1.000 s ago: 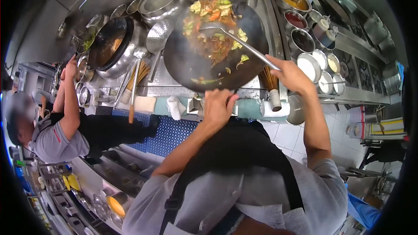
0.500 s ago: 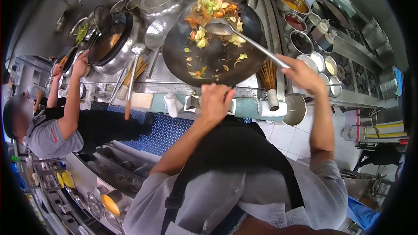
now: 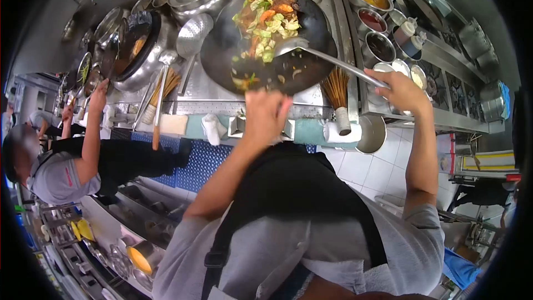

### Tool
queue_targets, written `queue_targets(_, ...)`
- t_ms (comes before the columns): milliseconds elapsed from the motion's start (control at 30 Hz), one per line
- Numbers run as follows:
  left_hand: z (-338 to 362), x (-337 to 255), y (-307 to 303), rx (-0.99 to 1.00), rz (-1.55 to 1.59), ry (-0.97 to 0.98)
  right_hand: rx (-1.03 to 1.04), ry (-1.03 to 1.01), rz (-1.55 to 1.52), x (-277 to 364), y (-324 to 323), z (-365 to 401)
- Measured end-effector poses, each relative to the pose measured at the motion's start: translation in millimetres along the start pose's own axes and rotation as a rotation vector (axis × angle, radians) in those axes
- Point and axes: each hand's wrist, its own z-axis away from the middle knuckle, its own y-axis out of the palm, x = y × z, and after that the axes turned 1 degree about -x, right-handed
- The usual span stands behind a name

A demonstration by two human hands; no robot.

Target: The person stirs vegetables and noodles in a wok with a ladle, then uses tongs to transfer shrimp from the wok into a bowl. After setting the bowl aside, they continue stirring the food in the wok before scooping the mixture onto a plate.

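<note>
My left hand (image 3: 265,115) is closed at the near edge of a large dark wok (image 3: 219,58); its fingertips are partly hidden. Cut cabbage, carrot pieces and thin brown noodles (image 3: 269,25) are heaped toward the wok's far side, with a few scraps near the front. My right hand (image 3: 404,91) grips the end of a long metal ladle (image 3: 344,65). The ladle's bowl sits inside the wok, at the right edge of the heap.
Bamboo brushes (image 3: 336,91) stand right of the wok, a perforated skimmer (image 3: 193,36) left. Sauce bowls (image 3: 372,20) and squeeze bottles (image 3: 408,26) line the right. A white cloth (image 3: 212,129) lies on the front ledge. At left, a co-worker (image 3: 66,172) stands at another wok.
The food has tumbled together into a taller heap. My right hand has moved right, pulling the ladle toward the wok's right side. The co-worker's hands have shifted lower.
</note>
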Motion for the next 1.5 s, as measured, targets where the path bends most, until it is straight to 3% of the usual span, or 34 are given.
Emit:
queue_targets(100,-56,38,21,-0.039,0.105,-0.069,-0.061,-0.204,0.053,-9,13,-30)
queue_targets(200,-45,63,61,-0.045,0.078,-0.155,-0.014,0.036,-0.098,20,40,-64)
queue_targets(233,-35,60,63,-0.055,0.060,-0.134,-0.320,-0.286,-0.086,-22,85,-98)
queue_targets(333,20,40,52,-0.017,0.062,-0.119,-0.280,-0.103,-0.490,2,99,-62)
queue_targets(400,18,28,34,-0.026,0.037,-0.062,-0.276,0.068,-0.671,16,109,-35)
queue_targets(500,-16,45,36,-0.026,0.065,-0.098,-0.336,0.138,-0.945,19,166,-35)
queue_targets(600,-44,95,69,0.017,0.100,-0.141,-0.685,-0.132,-0.590,7,268,-75)
queue_targets(633,-49,105,77,0.039,0.096,-0.150,-0.607,-0.081,-0.650,2,295,-78)
queue_targets(667,-51,110,79,0.023,0.095,-0.117,-0.491,0.009,-0.638,14,283,-62)
queue_targets(733,-48,116,78,0.010,0.092,-0.054,-0.531,-0.095,-0.603,1,292,-47)
queue_targets(767,-47,115,72,0.026,0.096,-0.109,-0.396,-0.035,-0.609,-6,280,-34)
queue_targets(867,-56,108,65,-0.008,-0.010,-0.131,-0.148,0.036,-0.424,3,185,11)
queue_targets(933,-61,115,80,0.101,0.020,-0.100,-0.012,0.066,-0.213,38,112,10)
queue_targets(1033,-47,106,89,0.041,-0.121,-0.103,-0.161,-0.081,-0.085,26,112,-57)
queue_targets(1167,1,25,36,-0.022,-0.116,-0.035,-0.372,-0.124,-0.142,14,113,-99)
queue_targets(1267,23,-12,-2,0.064,0.022,-0.090,-0.266,-0.232,-0.199,23,61,-43)
queue_targets(1333,-16,6,0,-0.124,-0.040,0.075,0.021,-0.005,-0.301,43,8,3)
queue_targets(1400,-60,28,7,0.031,-0.003,-0.076,0.097,0.004,-0.459,20,0,17)
queue_targets(1433,-68,46,25,-0.003,0.098,-0.075,0.125,0.017,-0.480,15,1,14)
queue_targets(1500,-50,65,57,-0.044,0.012,-0.084,0.143,-0.004,-0.393,24,14,-7)
